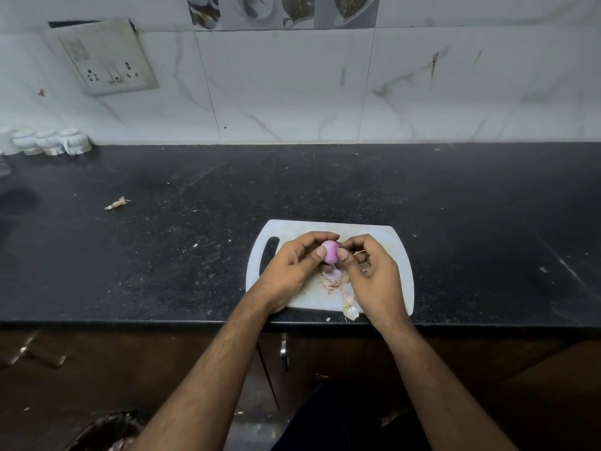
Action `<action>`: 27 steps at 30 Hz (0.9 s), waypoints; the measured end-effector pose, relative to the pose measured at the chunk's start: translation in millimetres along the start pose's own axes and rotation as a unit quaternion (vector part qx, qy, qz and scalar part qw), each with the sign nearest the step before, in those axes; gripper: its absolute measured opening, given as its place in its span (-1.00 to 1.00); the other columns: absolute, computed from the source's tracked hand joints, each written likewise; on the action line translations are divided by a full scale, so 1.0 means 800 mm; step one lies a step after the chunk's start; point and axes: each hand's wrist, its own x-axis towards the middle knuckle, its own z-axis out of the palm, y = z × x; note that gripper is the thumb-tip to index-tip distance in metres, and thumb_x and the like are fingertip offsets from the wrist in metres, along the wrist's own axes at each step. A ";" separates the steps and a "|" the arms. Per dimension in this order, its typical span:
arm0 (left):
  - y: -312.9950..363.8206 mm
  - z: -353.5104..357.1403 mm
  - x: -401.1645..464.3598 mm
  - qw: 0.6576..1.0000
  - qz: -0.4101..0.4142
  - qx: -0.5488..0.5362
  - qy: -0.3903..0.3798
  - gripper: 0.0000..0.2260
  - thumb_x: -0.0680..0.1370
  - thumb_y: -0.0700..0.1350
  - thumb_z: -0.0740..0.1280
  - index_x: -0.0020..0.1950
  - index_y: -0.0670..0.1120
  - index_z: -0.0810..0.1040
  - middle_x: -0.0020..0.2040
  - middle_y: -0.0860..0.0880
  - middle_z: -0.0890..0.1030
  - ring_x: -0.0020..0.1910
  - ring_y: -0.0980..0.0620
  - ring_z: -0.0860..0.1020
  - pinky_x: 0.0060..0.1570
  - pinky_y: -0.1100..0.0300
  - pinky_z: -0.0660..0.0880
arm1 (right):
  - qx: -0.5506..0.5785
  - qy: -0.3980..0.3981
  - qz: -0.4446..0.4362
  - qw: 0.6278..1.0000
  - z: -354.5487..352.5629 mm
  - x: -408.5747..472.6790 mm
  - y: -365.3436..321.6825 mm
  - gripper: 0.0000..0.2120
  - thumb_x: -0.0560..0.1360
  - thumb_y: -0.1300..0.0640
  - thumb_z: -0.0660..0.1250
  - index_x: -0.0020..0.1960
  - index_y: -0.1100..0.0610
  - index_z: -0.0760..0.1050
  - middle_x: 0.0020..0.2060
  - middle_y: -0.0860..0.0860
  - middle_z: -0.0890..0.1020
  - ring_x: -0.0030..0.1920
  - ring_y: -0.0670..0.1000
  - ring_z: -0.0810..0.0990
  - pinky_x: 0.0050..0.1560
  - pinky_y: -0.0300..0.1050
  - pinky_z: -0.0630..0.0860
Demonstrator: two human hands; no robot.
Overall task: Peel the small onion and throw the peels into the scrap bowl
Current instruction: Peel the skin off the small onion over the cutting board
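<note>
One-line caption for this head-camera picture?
Both hands, left hand and right hand, peel a small pink onion over a white plastic cutting board.

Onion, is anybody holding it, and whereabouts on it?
Yes. The left hand grips the small onion by its left side; the right hand pinches its right side, above the cutting board.

Dim, cool, even light, with the dark desk swallowing most of it. The white cutting board and tiled wall read brightest. Wide-angle bending curves the wall joints and socket plate. Corners look soft and murky, shadows faint.
</note>
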 end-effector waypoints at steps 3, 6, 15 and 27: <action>-0.002 0.001 0.001 1.000 0.002 0.021 -0.010 -0.71 0.74 -0.24 0.21 0.44 -0.22 0.55 0.33 -0.16 0.67 0.31 -0.07 0.65 0.28 0.16 0.57 | -0.018 -0.008 -0.008 1.000 0.001 0.001 0.001 -0.94 0.59 0.03 0.40 0.04 -0.01 0.57 -0.07 -0.18 0.66 -0.06 -0.14 0.62 -0.05 -0.27 0.57; -0.003 0.003 0.003 0.998 0.001 0.059 -0.005 -0.70 0.75 -0.25 0.18 0.44 -0.20 0.56 0.33 -0.12 0.67 0.33 -0.07 0.64 0.33 0.11 0.56 | -0.041 -0.007 -0.013 0.999 0.006 0.001 0.001 -0.94 0.59 0.04 0.39 0.04 0.00 0.56 -0.08 -0.17 0.65 -0.07 -0.18 0.61 -0.09 -0.38 0.52; -0.003 0.005 0.002 0.992 0.000 0.123 -0.006 -0.73 0.74 -0.19 0.22 0.40 -0.09 0.59 0.28 0.01 0.70 0.32 0.09 0.63 0.44 0.06 0.50 | -0.105 -0.006 0.011 0.994 0.009 0.006 0.009 -0.89 0.64 0.03 0.33 0.05 0.04 0.59 -0.16 -0.13 0.69 -0.12 -0.18 0.66 -0.16 -0.41 0.52; 0.001 -0.002 0.016 0.996 -0.050 0.035 -0.067 -0.71 0.76 -0.21 0.17 0.41 -0.25 0.54 0.28 -0.17 0.67 0.19 -0.02 0.66 0.27 0.08 0.58 | -0.100 -0.060 0.014 0.993 0.002 0.013 0.008 -0.83 0.68 0.06 0.23 -0.06 0.03 0.51 -0.24 -0.11 0.63 -0.22 -0.15 0.56 -0.26 -0.37 0.41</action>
